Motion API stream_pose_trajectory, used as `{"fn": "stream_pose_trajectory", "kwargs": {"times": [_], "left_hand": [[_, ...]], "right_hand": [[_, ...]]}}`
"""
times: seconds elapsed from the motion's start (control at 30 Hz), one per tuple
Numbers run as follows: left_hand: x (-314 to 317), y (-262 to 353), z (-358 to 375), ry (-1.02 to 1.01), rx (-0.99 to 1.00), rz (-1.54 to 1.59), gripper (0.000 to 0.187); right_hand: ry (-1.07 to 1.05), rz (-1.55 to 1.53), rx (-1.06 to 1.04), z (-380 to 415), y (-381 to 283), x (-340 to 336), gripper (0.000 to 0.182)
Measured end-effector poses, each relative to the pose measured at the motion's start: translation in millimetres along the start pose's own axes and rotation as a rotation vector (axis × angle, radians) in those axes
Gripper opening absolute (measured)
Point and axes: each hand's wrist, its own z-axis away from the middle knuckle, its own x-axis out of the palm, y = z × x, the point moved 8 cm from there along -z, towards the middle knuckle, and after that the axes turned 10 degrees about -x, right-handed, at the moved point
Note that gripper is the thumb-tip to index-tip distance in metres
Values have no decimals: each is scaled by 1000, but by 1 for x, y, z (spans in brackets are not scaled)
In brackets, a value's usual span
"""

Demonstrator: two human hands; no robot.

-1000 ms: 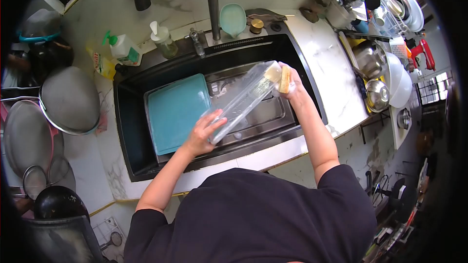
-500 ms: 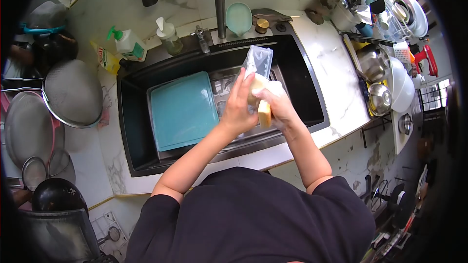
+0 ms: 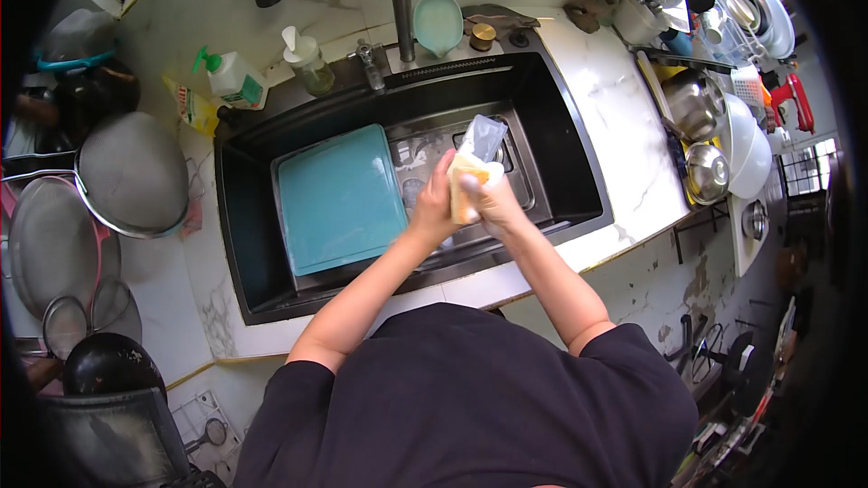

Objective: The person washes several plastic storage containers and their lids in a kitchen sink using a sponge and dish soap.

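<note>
Over the right part of the sink, a clear plastic container (image 3: pixel 485 136) points away from me, with white suds on it. My left hand (image 3: pixel 436 206) is closed around its left side, fingers mostly hidden. My right hand (image 3: pixel 497 205), soapy at the fingers, presses a yellow-and-cream sponge (image 3: pixel 462 203) against the container's near part. Both hands nearly meet, so where the sponge ends and the container begins is partly hidden. Left of my hands, a large teal tray or lid (image 3: pixel 342 201) leans in the sink.
The black sink (image 3: pixel 579 158) has a tap (image 3: pixel 371 68) and a tall pipe (image 3: pixel 400 0) at its back. Pump bottles (image 3: pixel 237 79) stand behind it on the left. Strainers (image 3: pixel 134 172) crowd the left counter; steel bowls (image 3: pixel 705 173) and stacked dishes (image 3: pixel 764 23) fill the right.
Both hands have come lower and nearer to me with the container. The sponge has moved from below the right palm to the container's near side.
</note>
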Motion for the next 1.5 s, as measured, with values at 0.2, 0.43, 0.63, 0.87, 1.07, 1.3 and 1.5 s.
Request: {"fn": "stream_pose_trajectory", "kwargs": {"times": [0.2, 0.43, 0.63, 0.87, 1.07, 1.3, 1.5], "left_hand": [[6, -21, 6, 69, -110, -5, 74], [3, -18, 6, 20, -54, -45, 61], [2, -21, 6, 38, -69, -27, 61], [-17, -24, 8, -61, -174, -97, 63], [-42, 15, -14, -42, -117, -255, 77], [-52, 8, 5, 258, 163, -307, 73], [-59, 4, 18, 322, 271, -392, 68]], "right_hand": [[252, 46, -1, -14, 0, -9, 22], [385, -263, 8, -53, 4, -65, 19], [346, -165, 73, -17, 7, -7, 22], [458, -359, 177, -39, 4, -35, 20], [125, 107, -121, -24, -19, 26, 23], [-11, -159, 33, -12, -14, 47, 30], [143, -566, 420, -6, 9, 43, 32]]}}
